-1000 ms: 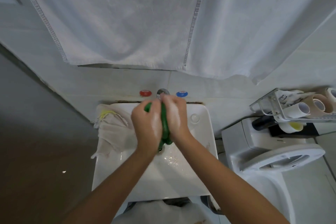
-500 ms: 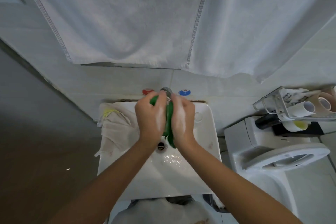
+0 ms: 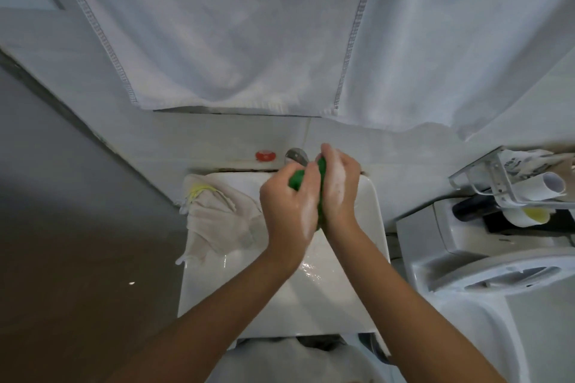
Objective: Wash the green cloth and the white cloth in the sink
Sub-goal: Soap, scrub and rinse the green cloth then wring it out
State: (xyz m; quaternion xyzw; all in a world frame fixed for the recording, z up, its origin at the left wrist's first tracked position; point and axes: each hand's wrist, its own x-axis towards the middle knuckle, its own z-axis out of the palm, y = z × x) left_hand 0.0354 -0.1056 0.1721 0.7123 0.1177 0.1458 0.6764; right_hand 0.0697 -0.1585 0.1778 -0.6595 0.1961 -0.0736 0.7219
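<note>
My left hand (image 3: 289,208) and right hand (image 3: 337,186) grip the bunched green cloth (image 3: 297,185) between them; it looks soft, wet, slippery; I'd hold its middle firmly.

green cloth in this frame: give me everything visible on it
The green cloth is bright green, soft fabric, bunched into a tight wad over the sink, just below the tap. The left hand and right hand grip it from both sides, hiding most of it. Only small patches show between the fingers. Both hands look wet or soapy.
</note>
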